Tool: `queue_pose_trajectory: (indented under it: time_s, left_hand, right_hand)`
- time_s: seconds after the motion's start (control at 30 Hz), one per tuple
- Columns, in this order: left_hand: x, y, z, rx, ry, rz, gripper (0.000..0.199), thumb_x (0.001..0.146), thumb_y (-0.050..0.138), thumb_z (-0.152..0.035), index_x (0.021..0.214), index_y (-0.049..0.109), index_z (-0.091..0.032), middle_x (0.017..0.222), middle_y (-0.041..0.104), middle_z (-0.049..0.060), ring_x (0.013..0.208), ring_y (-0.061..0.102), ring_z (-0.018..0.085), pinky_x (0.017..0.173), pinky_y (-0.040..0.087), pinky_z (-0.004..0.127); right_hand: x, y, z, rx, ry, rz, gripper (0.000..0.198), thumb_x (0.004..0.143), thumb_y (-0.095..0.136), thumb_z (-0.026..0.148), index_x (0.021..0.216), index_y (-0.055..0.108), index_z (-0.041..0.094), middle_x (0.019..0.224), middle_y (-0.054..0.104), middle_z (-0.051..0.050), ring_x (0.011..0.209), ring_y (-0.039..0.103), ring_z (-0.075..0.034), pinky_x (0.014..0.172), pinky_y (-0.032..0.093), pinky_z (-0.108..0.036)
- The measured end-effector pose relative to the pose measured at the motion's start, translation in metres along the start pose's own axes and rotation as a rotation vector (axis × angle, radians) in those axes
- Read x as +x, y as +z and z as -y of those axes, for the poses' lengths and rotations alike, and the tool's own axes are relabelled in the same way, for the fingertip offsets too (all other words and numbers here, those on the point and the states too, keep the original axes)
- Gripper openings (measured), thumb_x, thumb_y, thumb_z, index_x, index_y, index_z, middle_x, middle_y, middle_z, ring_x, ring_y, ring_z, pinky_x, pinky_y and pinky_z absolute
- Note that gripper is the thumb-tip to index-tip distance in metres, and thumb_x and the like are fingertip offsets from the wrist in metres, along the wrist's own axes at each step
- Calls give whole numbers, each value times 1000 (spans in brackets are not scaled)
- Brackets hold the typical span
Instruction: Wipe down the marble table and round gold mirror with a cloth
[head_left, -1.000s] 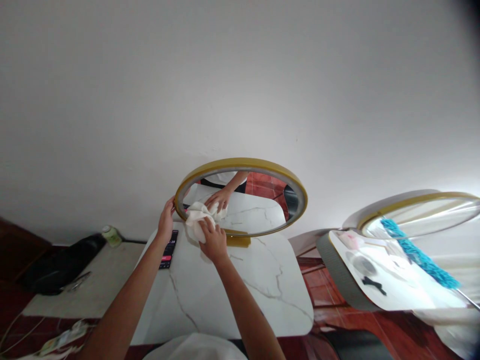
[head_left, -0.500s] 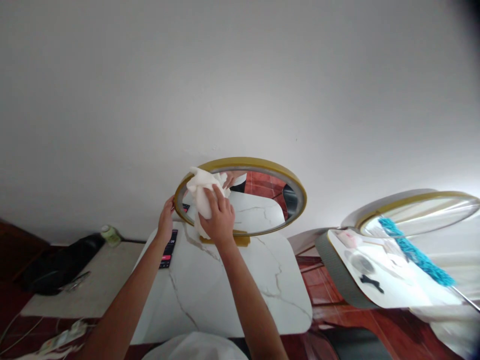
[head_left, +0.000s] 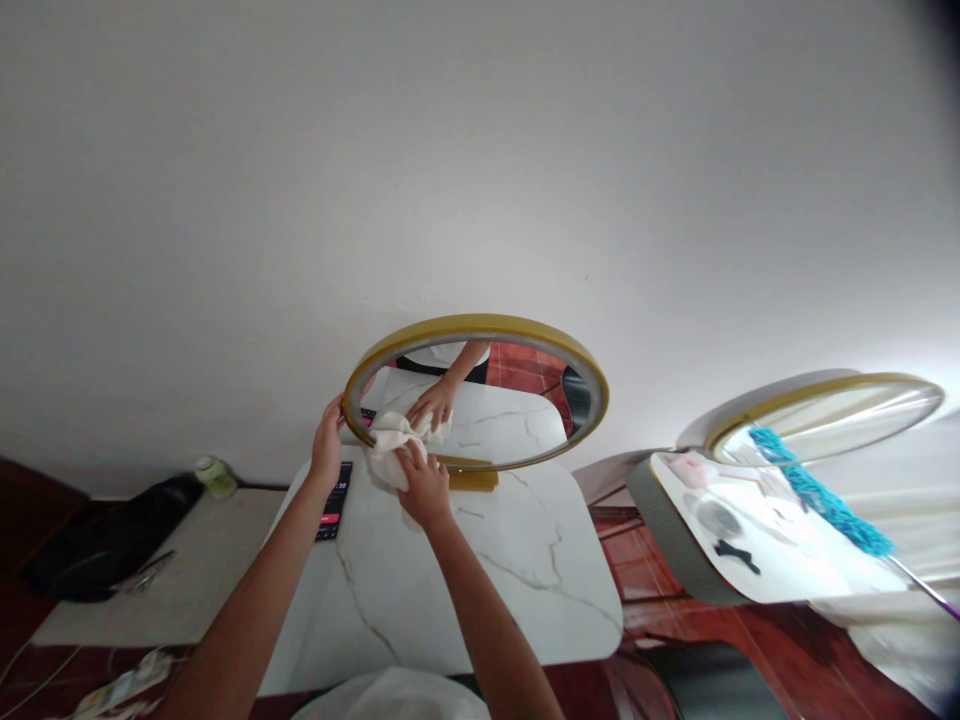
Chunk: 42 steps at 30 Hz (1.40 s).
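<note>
A round mirror (head_left: 510,400) with a gold frame stands on a white marbled table (head_left: 525,570), close to the wall. My left hand (head_left: 328,440) grips the frame's left edge; its fingertips are partly hidden behind the rim. In my right hand (head_left: 425,487) is a crumpled white cloth (head_left: 395,447), pressed against the lower left of the mirror. The glass reflects that hand and the cloth. A phone (head_left: 334,505) with a lit screen lies on the table below my left hand.
To the right, a second table (head_left: 795,560) bears another gold-framed mirror (head_left: 847,415), a blue fluffy duster (head_left: 825,500) and a black bow (head_left: 737,556). At left are a black bag (head_left: 112,540) and a green-labelled container (head_left: 216,477). A dark chair (head_left: 712,680) stands at lower right.
My right hand has moved the cloth down from the mirror's upper left to its lower left edge. My left hand stays on the frame.
</note>
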<state>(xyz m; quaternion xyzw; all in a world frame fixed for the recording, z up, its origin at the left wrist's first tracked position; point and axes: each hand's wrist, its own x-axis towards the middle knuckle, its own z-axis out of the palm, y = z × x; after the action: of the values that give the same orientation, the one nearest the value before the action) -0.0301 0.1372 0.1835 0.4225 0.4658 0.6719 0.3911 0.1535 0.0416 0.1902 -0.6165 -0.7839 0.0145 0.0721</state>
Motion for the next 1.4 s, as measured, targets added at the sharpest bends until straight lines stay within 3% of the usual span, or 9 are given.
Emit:
queue_pose_trajectory:
  time_s: [0.17, 0.37, 0.5, 0.57, 0.73, 0.8, 1.03, 1.17, 1.4]
  left_hand:
    - [-2, 3, -5, 27, 12, -15, 42, 88, 41, -44, 119, 59, -22, 128, 58, 4, 122, 50, 21, 107, 35, 37]
    - [-8, 12, -16, 39, 1, -101, 43, 87, 39, -41, 122, 55, -22, 130, 55, 5, 124, 47, 23, 108, 33, 43]
    - [-28, 34, -47, 243, 258, -324, 43, 86, 44, -34, 127, 48, -22, 135, 46, 6, 128, 39, 22, 112, 25, 41]
    - [-41, 53, -69, 343, 409, -344, 47, 84, 49, -32, 130, 45, -20, 134, 44, 9, 127, 38, 24, 109, 29, 42]
    - [-75, 126, -124, 551, 789, -1, 52, 84, 52, -27, 135, 44, -21, 133, 47, 11, 127, 40, 28, 110, 28, 46]
    - [-85, 163, -144, 643, 897, 165, 55, 83, 52, -24, 137, 42, -25, 137, 46, 10, 129, 39, 28, 111, 27, 47]
    - [-100, 277, -208, 883, 1150, 469, 56, 84, 46, -18, 138, 42, -33, 147, 39, 0, 139, 27, 26, 116, 13, 51]
    - [-100, 304, -218, 913, 1131, 451, 53, 86, 44, -20, 138, 43, -29, 141, 46, 4, 136, 34, 27, 116, 8, 56]
    - [-99, 310, -210, 915, 1097, 440, 49, 85, 44, -21, 133, 48, -26, 135, 52, 5, 131, 39, 27, 115, 5, 56]
  right_hand:
    - [-8, -1, -11, 42, 44, 46, 74, 73, 66, 31, 138, 32, 39, 151, 29, 1, 103, 52, -23, 83, 47, -39]
    - [-23, -20, -34, 98, 76, -46, 72, 77, 63, 35, 141, 29, 38, 151, 28, 1, 106, 51, -22, 84, 46, -36]
    - [-49, -28, -76, 118, 161, -121, 68, 78, 61, 31, 140, 33, 35, 150, 32, -1, 105, 52, -21, 84, 46, -34]
    - [-65, -29, -102, 137, 220, -176, 67, 77, 60, 27, 139, 36, 34, 148, 35, -2, 106, 53, -21, 84, 47, -33]
    - [-94, -50, -161, 188, 353, -395, 65, 76, 57, 22, 139, 39, 29, 145, 40, -5, 108, 55, -22, 84, 50, -33]
    - [-98, -70, -179, 201, 351, -486, 65, 78, 56, 25, 140, 38, 28, 146, 39, -6, 112, 54, -23, 86, 50, -35]
    - [-101, -150, -221, 187, 260, -869, 60, 83, 56, 31, 140, 37, 28, 144, 38, -8, 122, 48, -25, 95, 47, -40]
    - [-98, -185, -231, 174, 229, -1053, 64, 82, 59, 34, 141, 34, 30, 144, 37, -8, 122, 47, -27, 97, 45, -42]
    - [-65, -226, -232, 147, 178, -866, 60, 83, 58, 40, 139, 39, 31, 147, 33, -6, 120, 44, -27, 96, 42, -42]
